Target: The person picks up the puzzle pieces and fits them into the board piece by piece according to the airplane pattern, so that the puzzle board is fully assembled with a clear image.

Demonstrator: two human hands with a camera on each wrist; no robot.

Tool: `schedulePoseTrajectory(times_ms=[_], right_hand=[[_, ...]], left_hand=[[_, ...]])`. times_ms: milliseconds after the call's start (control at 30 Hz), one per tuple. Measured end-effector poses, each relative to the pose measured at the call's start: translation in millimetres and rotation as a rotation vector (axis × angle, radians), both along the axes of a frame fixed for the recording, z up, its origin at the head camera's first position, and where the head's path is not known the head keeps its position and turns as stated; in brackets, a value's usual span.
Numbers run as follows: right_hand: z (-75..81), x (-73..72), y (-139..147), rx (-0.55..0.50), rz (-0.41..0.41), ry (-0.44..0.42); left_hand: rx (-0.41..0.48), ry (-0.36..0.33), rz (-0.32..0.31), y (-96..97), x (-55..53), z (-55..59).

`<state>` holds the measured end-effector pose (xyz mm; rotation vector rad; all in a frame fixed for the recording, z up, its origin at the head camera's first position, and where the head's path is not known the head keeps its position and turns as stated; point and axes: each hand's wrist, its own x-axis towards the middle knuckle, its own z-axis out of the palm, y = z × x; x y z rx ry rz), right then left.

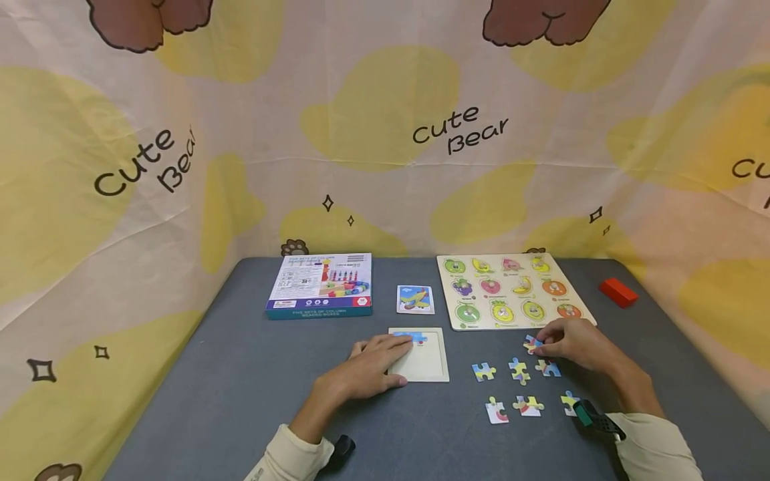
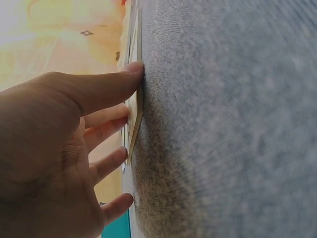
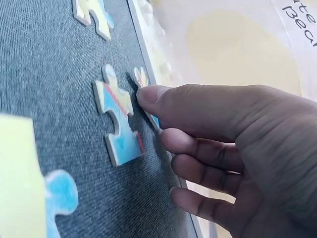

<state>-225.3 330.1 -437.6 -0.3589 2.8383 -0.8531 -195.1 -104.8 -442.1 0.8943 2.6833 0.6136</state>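
Note:
A square, pale puzzle tray (image 1: 428, 364) lies flat on the table with blue puzzle pieces (image 1: 415, 336) along its top inner edge. My left hand (image 1: 367, 369) rests over the tray's left side, fingers stretched out and the thumb at its near edge. With thumb and fingertips, my right hand (image 1: 574, 342) pinches a blue jigsaw piece (image 1: 530, 343) at the top of a group of loose pieces. Just nearer lies a blue-and-yellow jigsaw piece (image 3: 119, 119), apart from the fingers. More loose pieces sit around it, among them a yellow one (image 1: 520, 371) and a white one (image 1: 496, 411).
Behind the tray is a small airplane picture card (image 1: 415, 300). A boxed bead set (image 1: 319, 287) stands at the back left. A fruit board (image 1: 511, 294) lies beyond my right hand, with a red block (image 1: 618, 292) to its right. Patterned cloth (image 1: 385, 133) hangs behind the table.

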Motion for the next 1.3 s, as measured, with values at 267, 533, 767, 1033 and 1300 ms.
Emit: schedulePoseTrajectory(times_ms=[267, 533, 767, 1033, 1300], right_hand=[[4.4, 0.1, -14.0, -0.037, 0.015, 0.048], [4.6, -2.8, -40.4, -0.068, 0.056, 0.100], [6.5, -5.2, -64.7, -0.052, 0.119, 0.131], [6.3, -13.3, -93.4, -0.058, 0.190, 0.197], [6.4, -23.0, -121.4, -0.038, 0.274, 0.240]], left_hand=[[-0.007, -0.002, 0.002, 0.7, -0.4, -1.7], [-0.013, -0.015, 0.011, 0.5, -1.9, -0.5], [-0.017, -0.010, 0.006, 0.8, -3.2, -1.8], [-0.005, -0.008, 0.000, 0.4, -1.7, -0.2], [-0.018, -0.014, 0.006, 1.5, -0.7, 1.4]])
